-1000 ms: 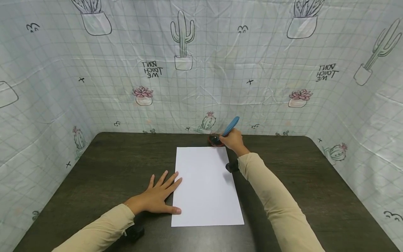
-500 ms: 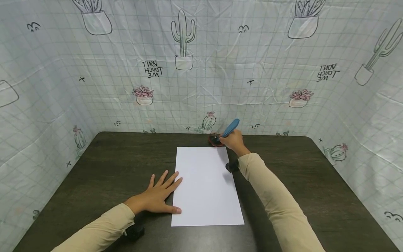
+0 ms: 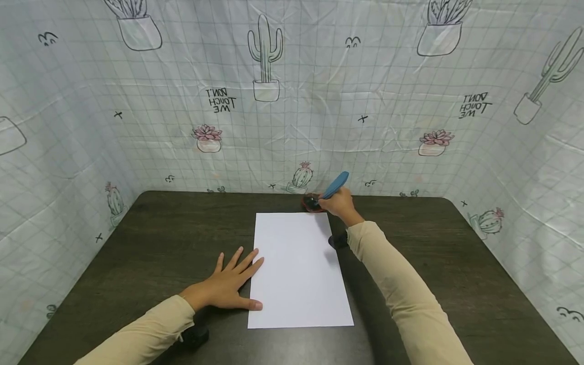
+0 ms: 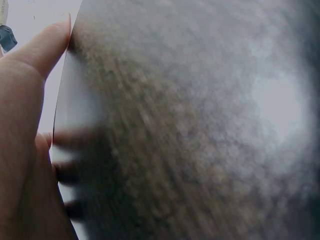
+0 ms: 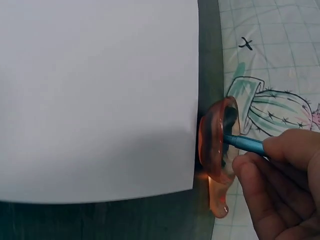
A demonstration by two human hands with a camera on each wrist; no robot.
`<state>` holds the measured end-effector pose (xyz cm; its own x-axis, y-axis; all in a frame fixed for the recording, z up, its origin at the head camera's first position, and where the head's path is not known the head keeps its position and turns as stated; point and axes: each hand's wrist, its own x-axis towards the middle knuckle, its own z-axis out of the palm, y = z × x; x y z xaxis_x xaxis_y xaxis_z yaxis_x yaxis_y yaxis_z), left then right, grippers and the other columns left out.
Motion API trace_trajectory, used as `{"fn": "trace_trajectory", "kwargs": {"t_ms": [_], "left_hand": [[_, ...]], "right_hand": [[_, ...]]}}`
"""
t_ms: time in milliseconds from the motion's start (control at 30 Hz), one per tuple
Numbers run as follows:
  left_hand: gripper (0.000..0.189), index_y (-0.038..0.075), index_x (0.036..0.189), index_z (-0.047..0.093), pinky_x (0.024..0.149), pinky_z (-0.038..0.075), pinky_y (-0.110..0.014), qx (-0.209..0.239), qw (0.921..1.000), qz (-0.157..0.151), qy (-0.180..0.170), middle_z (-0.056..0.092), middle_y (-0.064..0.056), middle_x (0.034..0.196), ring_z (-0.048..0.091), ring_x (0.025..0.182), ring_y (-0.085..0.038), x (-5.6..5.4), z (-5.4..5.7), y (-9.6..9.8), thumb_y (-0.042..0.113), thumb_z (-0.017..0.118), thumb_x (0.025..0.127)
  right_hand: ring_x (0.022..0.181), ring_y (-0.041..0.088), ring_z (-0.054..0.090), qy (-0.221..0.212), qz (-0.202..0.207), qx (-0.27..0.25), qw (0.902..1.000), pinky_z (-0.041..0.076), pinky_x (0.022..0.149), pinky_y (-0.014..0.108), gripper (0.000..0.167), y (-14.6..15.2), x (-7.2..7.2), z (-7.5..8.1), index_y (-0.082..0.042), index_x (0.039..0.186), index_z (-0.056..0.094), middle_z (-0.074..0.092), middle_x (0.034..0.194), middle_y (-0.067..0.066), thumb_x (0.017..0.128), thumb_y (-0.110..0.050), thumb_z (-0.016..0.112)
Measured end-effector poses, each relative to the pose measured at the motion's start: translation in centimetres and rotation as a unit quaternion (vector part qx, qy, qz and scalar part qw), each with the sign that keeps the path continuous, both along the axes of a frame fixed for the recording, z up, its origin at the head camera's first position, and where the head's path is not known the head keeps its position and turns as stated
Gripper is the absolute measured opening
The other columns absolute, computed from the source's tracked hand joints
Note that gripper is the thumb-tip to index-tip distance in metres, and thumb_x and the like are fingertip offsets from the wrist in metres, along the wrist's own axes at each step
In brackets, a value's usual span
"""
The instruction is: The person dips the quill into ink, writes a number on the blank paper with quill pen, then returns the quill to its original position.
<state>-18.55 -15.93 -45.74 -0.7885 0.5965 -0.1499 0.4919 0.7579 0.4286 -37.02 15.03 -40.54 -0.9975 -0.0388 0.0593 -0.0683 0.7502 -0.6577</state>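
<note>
A sheet of white paper (image 3: 298, 271) lies lengthwise on the dark table. My left hand (image 3: 228, 289) is spread flat at its left side, thumb and fingertips resting on the paper's edge. Beyond the far right corner, my right hand (image 3: 339, 203) pinches a blue paintbrush (image 3: 335, 185) near its lower end. The brush slants down into a small translucent orange dish (image 5: 212, 142) holding dark paint. In the right wrist view the brush's thin blue shaft (image 5: 245, 144) enters the dish, and its tip is hidden there.
The dark wooden table (image 3: 191, 228) ends at the back against a white gridded cloth (image 3: 315, 121) printed with cacti. This cloth also hangs at both sides. The dish's short orange handle (image 5: 218, 200) sticks out close to the table's back edge.
My right hand and the paintbrush have shifted very slightly right, and the brush's upper end leans a little lower. The left hand and paper stay in place.
</note>
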Motion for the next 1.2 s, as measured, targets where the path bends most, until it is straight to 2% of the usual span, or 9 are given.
{"fn": "trace_trajectory", "kwargs": {"t_ms": [200,433,533,667,800,967,1100,1200], "left_hand": [[0.101,0.020,0.156,0.015,0.102,-0.011,-0.074,0.014,0.9999,-0.005,0.007,0.000,-0.006,0.162,-0.006,0.145,-0.042,0.00,-0.29,-0.13,0.072,0.057,0.080],[0.101,0.019,0.156,0.015,0.102,-0.010,-0.074,0.006,1.0000,-0.001,0.004,0.000,-0.005,0.162,-0.007,0.145,-0.041,-0.09,-0.40,-0.23,0.071,0.058,0.080],[0.101,0.021,0.156,0.014,0.102,-0.010,-0.074,-0.002,1.0000,0.000,0.003,-0.001,-0.004,0.162,-0.008,0.146,-0.040,-0.21,-0.31,-0.19,0.071,0.058,0.080],[0.101,0.021,0.156,0.014,0.102,-0.009,-0.074,-0.007,1.0000,-0.001,0.002,-0.001,-0.004,0.162,-0.008,0.146,-0.040,-0.18,-0.28,-0.13,0.071,0.058,0.080],[0.101,0.020,0.156,0.015,0.102,-0.008,-0.074,-0.003,1.0000,0.000,0.000,0.000,-0.005,0.162,-0.007,0.146,-0.040,-0.09,-0.21,-0.03,0.070,0.059,0.080],[0.100,0.021,0.156,0.014,0.103,-0.009,-0.074,-0.004,1.0000,-0.001,0.001,-0.001,-0.005,0.162,-0.007,0.146,-0.040,-0.11,-0.19,0.05,0.070,0.059,0.081],[0.100,0.021,0.156,0.015,0.103,-0.008,-0.074,-0.001,1.0000,-0.001,-0.001,0.000,-0.005,0.162,-0.007,0.146,-0.040,-0.16,-0.23,0.01,0.069,0.059,0.081],[0.100,0.021,0.156,0.015,0.103,-0.009,-0.074,-0.002,1.0000,0.002,-0.001,-0.001,-0.004,0.162,-0.007,0.146,-0.040,-0.19,-0.30,-0.08,0.070,0.059,0.080]], "right_hand": [[0.090,0.033,0.067,0.004,-0.020,0.006,0.9998,0.052,0.084,0.049,0.023,-0.25,0.24,0.00,-0.004,0.103,0.074,0.072,0.096,0.016,0.087,-0.017,0.066],[0.079,0.028,0.069,-0.003,-0.017,0.001,0.9999,0.054,0.077,0.045,0.020,-0.51,0.30,0.29,-0.003,0.098,0.074,0.073,0.084,0.013,0.085,-0.015,0.065],[0.083,0.030,0.068,0.003,-0.016,0.010,0.9998,0.052,0.083,0.048,0.020,-0.69,0.23,0.44,-0.004,0.099,0.074,0.073,0.087,0.013,0.086,-0.016,0.065],[0.083,0.030,0.067,0.004,-0.028,0.020,0.9994,0.050,0.087,0.050,0.017,-0.77,0.34,0.62,-0.004,0.093,0.075,0.073,0.084,0.012,0.085,-0.016,0.065],[0.078,0.028,0.067,0.003,-0.025,0.030,0.9992,0.052,0.080,0.045,0.014,-0.82,0.48,0.72,-0.004,0.090,0.074,0.073,0.079,0.011,0.084,-0.014,0.065],[0.082,0.029,0.067,0.001,-0.024,0.026,0.9994,0.052,0.082,0.046,0.018,-0.99,0.44,0.69,-0.004,0.096,0.074,0.073,0.086,0.013,0.085,-0.014,0.065],[0.079,0.029,0.067,0.007,-0.032,0.028,0.9990,0.053,0.080,0.046,0.016,-0.94,0.41,0.54,-0.004,0.093,0.074,0.073,0.083,0.012,0.085,-0.015,0.065],[0.073,0.026,0.066,0.019,-0.021,0.037,0.9989,0.053,0.074,0.042,0.013,-0.98,0.37,0.56,-0.004,0.088,0.073,0.072,0.077,0.011,0.084,-0.014,0.065]]}}
